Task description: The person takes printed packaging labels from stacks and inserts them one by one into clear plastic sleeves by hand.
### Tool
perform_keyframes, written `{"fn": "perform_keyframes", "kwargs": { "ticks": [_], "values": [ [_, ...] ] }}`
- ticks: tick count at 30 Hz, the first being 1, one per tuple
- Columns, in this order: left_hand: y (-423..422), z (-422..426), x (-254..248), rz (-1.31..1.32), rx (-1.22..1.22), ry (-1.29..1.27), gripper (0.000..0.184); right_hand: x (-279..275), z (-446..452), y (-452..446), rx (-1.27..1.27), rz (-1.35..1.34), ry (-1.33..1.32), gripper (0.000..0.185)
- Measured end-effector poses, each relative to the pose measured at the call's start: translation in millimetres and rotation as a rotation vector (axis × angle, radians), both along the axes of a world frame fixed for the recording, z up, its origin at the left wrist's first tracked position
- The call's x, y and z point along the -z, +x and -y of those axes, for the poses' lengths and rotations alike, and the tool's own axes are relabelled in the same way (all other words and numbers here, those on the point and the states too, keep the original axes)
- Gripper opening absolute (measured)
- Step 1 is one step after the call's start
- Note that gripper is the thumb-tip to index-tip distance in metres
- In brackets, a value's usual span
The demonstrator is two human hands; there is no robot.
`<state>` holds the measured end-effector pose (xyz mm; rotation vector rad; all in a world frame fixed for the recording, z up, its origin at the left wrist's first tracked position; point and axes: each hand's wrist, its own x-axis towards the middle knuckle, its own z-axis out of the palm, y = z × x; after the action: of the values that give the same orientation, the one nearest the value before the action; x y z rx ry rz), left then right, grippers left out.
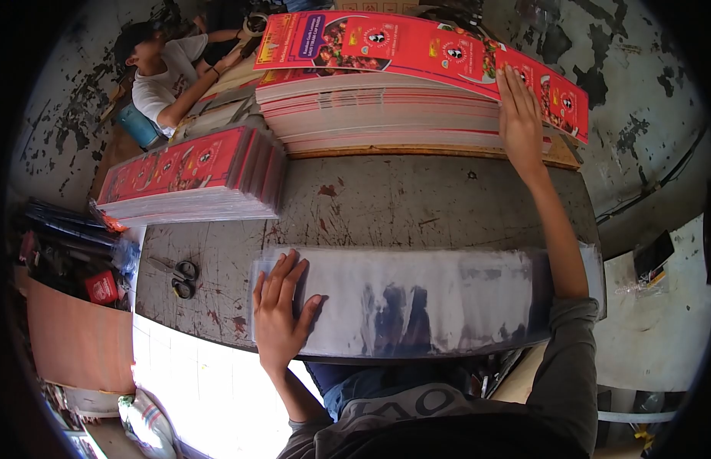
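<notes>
My left hand (pixel 281 314) lies flat, fingers and thumb apart, on the left end of a pile of long clear plastic sleeves (pixel 463 298) at the table's near edge. Across the table, my right hand (pixel 521 126) rests on the right part of a long red printed card (pixel 417 46). Its fingers are stretched out over the print, and its thumb is hidden. This card lies on a tall stack of similar cards (pixel 386 122), with its right end bending down past the stack. My right forearm passes over the sleeves' right end.
At the left stands a pile of red cards in clear plastic (pixel 179 172). Black-handled scissors (pixel 181 277) lie on the scratched grey table (pixel 417 199). Under the tall stack is a wooden board (pixel 417 151). Another person in a white shirt (pixel 160 80) sits at the back left.
</notes>
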<state>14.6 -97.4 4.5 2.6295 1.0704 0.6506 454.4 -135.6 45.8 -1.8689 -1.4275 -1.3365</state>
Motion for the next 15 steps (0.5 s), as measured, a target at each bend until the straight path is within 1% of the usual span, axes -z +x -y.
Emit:
{"fn": "perform_keyframes", "kwargs": {
  "ticks": [8, 12, 13, 15],
  "values": [
    [-3.0, -1.1, 0.7, 0.018, 0.019, -0.008, 0.047, -8.9, 9.9, 4.0, -0.012, -0.015, -0.024, 0.054],
    [-5.4, -3.3, 0.8, 0.031, 0.02, 0.019, 0.044, -27.1, 35.9, 2.7, -0.156, -0.023, -0.156, 0.057],
    [-8.9, -3.9, 1.6, 0.146, 0.048, -0.063, 0.045, -31.3, 47.7, -2.1, -0.207, -0.03, -0.203, 0.059],
    [-14.1, -2.7, 3.6, 0.426, 0.116, -0.18, 0.045, -39.4, 84.5, -26.3, -0.192, -0.067, -0.239, 0.058]
  ]
}}
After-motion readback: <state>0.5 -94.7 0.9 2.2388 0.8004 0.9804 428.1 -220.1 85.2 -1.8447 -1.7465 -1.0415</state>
